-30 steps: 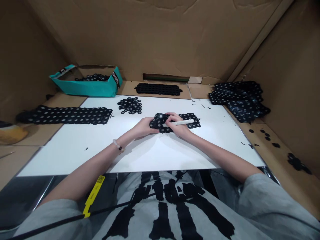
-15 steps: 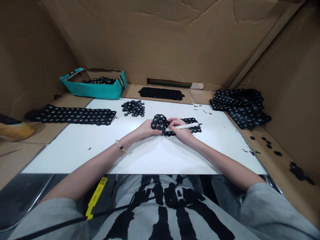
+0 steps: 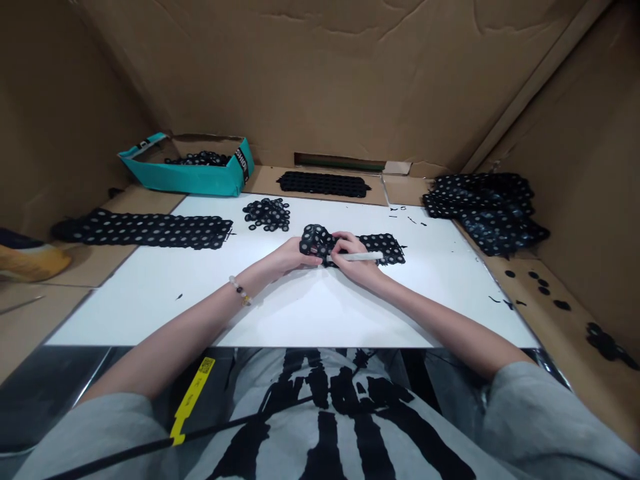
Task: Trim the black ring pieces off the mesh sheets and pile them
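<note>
Bends over a white board (image 3: pixel 280 313), broadest of the things at hand, walled round by cardboard (image 3: pixel 280 80). Has a rumpled black dotted heap (image 3: pixel 493 213) off at the far right, a long dotted strip (image 3: pixel 150 230) reaching in from the left, and a teal box (image 3: pixel 180 179) at the far left corner. Works straight ahead, near the board's middle, on a shorter dotted strip (image 3: pixel 315 235), set with its long axis running left to right, roughly along the board's near edge. Holds its left end in the left hand (image 3: pixel 294 253), curled up off the board, with thumb in front and other fingers mostly hidden behind. Covers its middle with the right hand (image 3: pixel 357 267), leaving its right end flat beyond the knuckles. Pinches a slim white tool (image 3: pixel 364 256) in the right fingers, shaft lying along the strip's axis, tip leftward, just past those fingertips and near the left thumb. Cannot tell contact from a narrow gap at that tip, small and dark from here. Has tiny loose black rings (image 3: pixel 267 215) piled farther back, left of both hands.
</note>
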A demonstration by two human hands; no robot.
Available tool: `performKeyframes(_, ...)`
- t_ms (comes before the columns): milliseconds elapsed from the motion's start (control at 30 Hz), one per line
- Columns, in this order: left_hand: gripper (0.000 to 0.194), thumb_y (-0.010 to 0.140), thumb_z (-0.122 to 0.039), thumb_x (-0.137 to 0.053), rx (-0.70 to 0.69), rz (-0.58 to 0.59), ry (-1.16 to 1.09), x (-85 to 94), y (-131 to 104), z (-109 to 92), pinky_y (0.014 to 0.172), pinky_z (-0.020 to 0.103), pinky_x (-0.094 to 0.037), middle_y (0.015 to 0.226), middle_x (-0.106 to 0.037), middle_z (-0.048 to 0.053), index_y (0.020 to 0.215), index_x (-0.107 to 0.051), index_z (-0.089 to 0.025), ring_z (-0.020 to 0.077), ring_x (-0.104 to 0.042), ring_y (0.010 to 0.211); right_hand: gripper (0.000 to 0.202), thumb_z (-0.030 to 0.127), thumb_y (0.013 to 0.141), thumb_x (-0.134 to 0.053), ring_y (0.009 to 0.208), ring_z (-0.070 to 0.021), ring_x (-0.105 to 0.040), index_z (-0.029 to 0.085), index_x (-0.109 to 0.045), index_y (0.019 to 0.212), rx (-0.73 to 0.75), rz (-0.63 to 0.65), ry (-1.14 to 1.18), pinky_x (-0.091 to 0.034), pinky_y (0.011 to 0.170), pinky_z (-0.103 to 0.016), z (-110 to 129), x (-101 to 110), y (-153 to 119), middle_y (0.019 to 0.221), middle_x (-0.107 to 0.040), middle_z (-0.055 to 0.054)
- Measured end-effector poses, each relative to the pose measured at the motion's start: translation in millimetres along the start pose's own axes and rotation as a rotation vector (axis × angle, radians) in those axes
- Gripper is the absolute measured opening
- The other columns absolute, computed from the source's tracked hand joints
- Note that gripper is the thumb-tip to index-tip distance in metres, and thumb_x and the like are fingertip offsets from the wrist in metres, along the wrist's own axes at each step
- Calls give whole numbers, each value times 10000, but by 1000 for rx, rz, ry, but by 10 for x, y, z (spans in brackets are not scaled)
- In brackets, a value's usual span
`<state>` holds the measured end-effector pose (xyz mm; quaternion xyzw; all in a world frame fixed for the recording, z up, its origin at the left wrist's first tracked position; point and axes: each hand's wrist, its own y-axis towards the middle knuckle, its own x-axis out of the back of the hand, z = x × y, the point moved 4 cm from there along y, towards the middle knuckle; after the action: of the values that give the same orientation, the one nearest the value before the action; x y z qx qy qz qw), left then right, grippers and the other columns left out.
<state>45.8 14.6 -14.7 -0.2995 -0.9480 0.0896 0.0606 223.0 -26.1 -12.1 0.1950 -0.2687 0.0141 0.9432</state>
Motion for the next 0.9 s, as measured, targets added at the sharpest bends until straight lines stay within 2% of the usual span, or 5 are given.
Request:
performKeyframes(200, 286, 632, -326, -840, 31, 6, 88, 0, -30, -147, 429, 222, -281, 637, -575, -6, 793, -681, -150, 91, -437, 508, 165, 302, 804, -608, 1174, -271, -613, 209, -619, 668, -172, 117, 210, -391, 1059, -442, -13, 80, 20, 1194, -695, -94)
performKeyframes(333, 309, 670, -401, -825, 42, -79, 70, 15, -34, -142, 394, 215, -231, 560, -505, -20, 783, -667, -161, 96, -426, 478, 165, 313, 801, -607, 1185, -269, -614, 203, -632, 681, -229, 172, 354, -403, 1043, -428, 42, 115, -1, 1254, -685, -95)
performKeyframes(500, 350, 635, -356, -844, 7, -171, 81, 46, -23, -60, 409, 201, -332, 684, -619, 5, 876, -675, -167, 109, -510, 533, 160, 313, 777, -620, 1121, -249, -635, 200, -627, 664, -246, 145, 381, -412, 1024, -406, 43, 124, 20, 1175, -712, -90)
performKeyframes(700, 334, 610, -354, -846, 22, -196, 66, 29, 102, -11, 536, 248, -507, 767, -682, 39, 819, -693, -143, 156, -616, 655, 166, 328, 773, -619, 1025, -219, -647, 199, -624, 669, -242, 127, 481, -440, 956, -358, -43, 88, 27, 1036, -740, -58)
performKeyframes(900, 341, 579, -243, -834, 28, -205, -48, -6, 141, -47, 582, 285, -544, 843, -703, 77, 856, -677, -120, 183, -645, 713, 140, 321, 760, -593, 886, -200, -657, 207, -637, 691, -302, 3, 425, -470, 854, -327, -124, 81, 50, 880, -740, -31)
